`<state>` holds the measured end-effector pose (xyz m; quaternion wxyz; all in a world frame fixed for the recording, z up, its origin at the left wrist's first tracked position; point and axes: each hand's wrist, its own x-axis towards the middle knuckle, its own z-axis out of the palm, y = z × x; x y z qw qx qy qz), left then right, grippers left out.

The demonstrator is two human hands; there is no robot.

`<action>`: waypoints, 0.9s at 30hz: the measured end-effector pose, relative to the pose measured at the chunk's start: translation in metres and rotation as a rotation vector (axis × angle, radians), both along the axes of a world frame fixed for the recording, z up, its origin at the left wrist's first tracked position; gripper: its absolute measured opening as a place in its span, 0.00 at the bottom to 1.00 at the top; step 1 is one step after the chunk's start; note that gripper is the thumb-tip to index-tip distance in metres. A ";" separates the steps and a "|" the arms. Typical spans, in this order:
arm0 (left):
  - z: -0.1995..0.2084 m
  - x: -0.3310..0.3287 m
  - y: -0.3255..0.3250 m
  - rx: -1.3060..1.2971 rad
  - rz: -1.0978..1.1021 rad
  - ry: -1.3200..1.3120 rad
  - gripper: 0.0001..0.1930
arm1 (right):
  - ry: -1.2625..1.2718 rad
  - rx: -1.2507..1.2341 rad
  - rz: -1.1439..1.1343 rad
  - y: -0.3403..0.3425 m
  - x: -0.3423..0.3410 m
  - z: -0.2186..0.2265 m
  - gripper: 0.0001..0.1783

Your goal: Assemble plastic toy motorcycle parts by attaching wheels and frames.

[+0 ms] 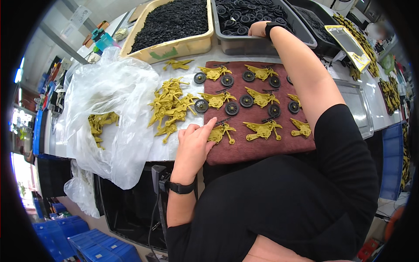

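My left hand [192, 142] rests at the near left corner of a dark red cloth [283, 146]. Its fingers are stretched out, with index finger and thumb apart beside a yellow toy motorcycle body [223, 132]. My right hand [258, 29] reaches into a grey bin [248, 46] of black toy wheels [242, 19]; its fingertips are hidden. On the cloth, yellow bodies lie in rows with thin black handlebars. Those in the two far rows have black wheels [231, 108] beside them; two near-row bodies, one in the middle [262, 130] and one at right [301, 128], show none.
Left of the cloth is a pile of yellow bodies [172, 105], then a clear plastic bag [126, 113] holding more. A cream bin [174, 43] of small black parts stands at the back. At right are a clear tray [355, 105] and a yellow-edged frame [349, 46].
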<state>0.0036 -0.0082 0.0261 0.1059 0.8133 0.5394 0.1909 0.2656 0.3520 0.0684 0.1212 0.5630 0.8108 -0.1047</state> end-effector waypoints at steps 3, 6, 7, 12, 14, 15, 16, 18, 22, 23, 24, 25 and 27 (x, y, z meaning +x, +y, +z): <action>0.002 0.001 0.000 0.020 0.006 -0.003 0.36 | 0.179 0.062 0.029 0.010 0.014 -0.009 0.15; 0.002 -0.002 0.001 0.109 -0.013 -0.064 0.37 | 0.418 0.502 0.087 0.014 0.024 -0.012 0.09; -0.001 -0.006 0.002 0.102 0.000 -0.087 0.37 | 0.575 0.502 0.044 -0.006 0.011 -0.005 0.10; -0.001 -0.011 -0.001 0.053 0.044 -0.106 0.37 | 0.995 -0.184 0.169 -0.164 -0.037 0.028 0.08; -0.001 -0.007 -0.001 0.054 0.047 -0.108 0.37 | 0.894 -0.419 0.212 -0.217 -0.045 0.023 0.06; -0.004 -0.004 0.004 0.058 0.027 -0.113 0.37 | 0.821 -0.428 0.283 -0.233 -0.044 0.015 0.07; -0.001 -0.002 0.002 0.057 0.026 -0.110 0.37 | 0.754 -0.435 0.374 -0.249 -0.044 0.010 0.07; 0.000 0.003 0.004 0.055 0.006 -0.071 0.36 | 0.790 -0.461 0.356 -0.269 -0.042 -0.006 0.08; -0.004 0.000 0.003 0.049 0.028 -0.058 0.36 | 0.639 -0.542 0.174 -0.283 -0.057 -0.013 0.07; -0.003 -0.001 0.002 0.051 0.030 -0.051 0.35 | 0.639 -0.543 0.175 -0.284 -0.058 -0.014 0.07; -0.003 -0.001 0.002 0.053 0.030 -0.046 0.35 | 0.618 -0.521 0.199 -0.284 -0.058 -0.015 0.07; -0.004 -0.001 0.002 0.052 0.030 -0.047 0.35 | 0.598 -0.499 0.224 -0.285 -0.059 -0.016 0.07; -0.004 -0.001 0.003 0.041 0.019 -0.039 0.35 | 0.599 -0.441 0.291 -0.286 -0.058 -0.017 0.07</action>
